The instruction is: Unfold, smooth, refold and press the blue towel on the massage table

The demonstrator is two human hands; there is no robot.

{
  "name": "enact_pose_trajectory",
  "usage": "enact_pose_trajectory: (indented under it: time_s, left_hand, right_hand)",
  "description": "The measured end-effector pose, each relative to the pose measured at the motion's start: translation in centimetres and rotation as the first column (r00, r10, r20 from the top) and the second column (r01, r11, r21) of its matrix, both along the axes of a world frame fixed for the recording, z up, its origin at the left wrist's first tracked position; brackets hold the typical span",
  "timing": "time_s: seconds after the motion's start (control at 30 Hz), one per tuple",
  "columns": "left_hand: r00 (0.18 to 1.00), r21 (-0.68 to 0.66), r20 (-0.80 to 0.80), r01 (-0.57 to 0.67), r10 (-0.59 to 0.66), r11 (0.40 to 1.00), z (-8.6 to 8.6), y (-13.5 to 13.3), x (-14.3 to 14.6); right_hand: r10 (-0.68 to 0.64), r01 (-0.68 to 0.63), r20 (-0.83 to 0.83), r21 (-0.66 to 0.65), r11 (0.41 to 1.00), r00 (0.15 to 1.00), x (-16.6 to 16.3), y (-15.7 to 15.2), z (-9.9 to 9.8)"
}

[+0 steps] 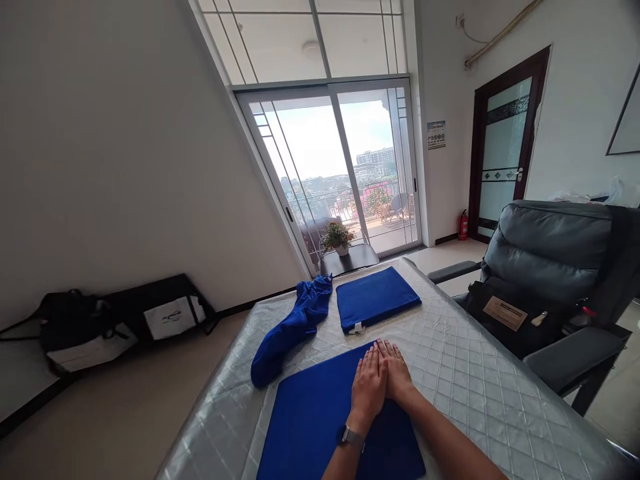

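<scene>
A flat blue folded cloth [307,420] lies at the near side of the table, and both hands rest on its far right part. My left hand [369,388], with a watch on its wrist, lies flat with the fingers stretched forward. Beside it and touching it, my right hand [397,371] is flat too, fingers straight, near the cloth's right edge. Neither hand grips anything. Farther off sits a second folded blue cloth [377,298] with a small white tag at its near corner. To its left is a crumpled length of blue cloth [293,327].
A silver quilted cover [465,360] spreads over the table. On the right stands a dark padded armchair [555,247] with a black bag [505,320] on it. Beyond the far edge, a potted plant [340,239] stands on a chair. More bags [175,317] lie by the left wall.
</scene>
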State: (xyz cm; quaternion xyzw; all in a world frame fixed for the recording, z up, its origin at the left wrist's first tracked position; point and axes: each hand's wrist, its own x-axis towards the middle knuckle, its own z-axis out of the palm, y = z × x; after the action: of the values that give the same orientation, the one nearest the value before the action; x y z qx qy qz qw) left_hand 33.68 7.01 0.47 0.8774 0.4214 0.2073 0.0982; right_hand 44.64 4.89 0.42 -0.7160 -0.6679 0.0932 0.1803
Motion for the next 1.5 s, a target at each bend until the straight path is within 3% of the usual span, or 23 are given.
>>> enact_pose_trajectory:
  time_s: [0.63, 1.1, 1.3, 1.5]
  left_hand:
    - [0.971, 0.105, -0.216, -0.076, 0.097, 0.992, 0.4, 0.9, -5.0]
    - [0.889, 0.170, -0.338, -0.265, 0.309, 0.949, -0.5, 3.9, -15.7]
    - [0.865, 0.304, -0.333, -0.278, 0.375, 0.911, -2.7, 5.7, -20.8]
    - [0.884, 0.277, -0.310, -0.269, 0.350, 0.923, -3.1, 6.3, -23.6]
  right_hand:
    - [-0.078, 0.077, -0.037, -0.032, 0.997, 0.996, -0.6, -0.4, 2.1]
    - [-0.081, 0.081, 0.005, -0.055, 0.995, 0.997, -0.7, -0.7, 3.0]
    - [-0.074, 0.074, 0.004, -0.072, 0.995, 0.997, -0.7, -0.8, 3.2]
    - [-0.081, 0.083, 0.031, -0.072, 0.994, 0.996, -0.7, -0.6, 3.0]
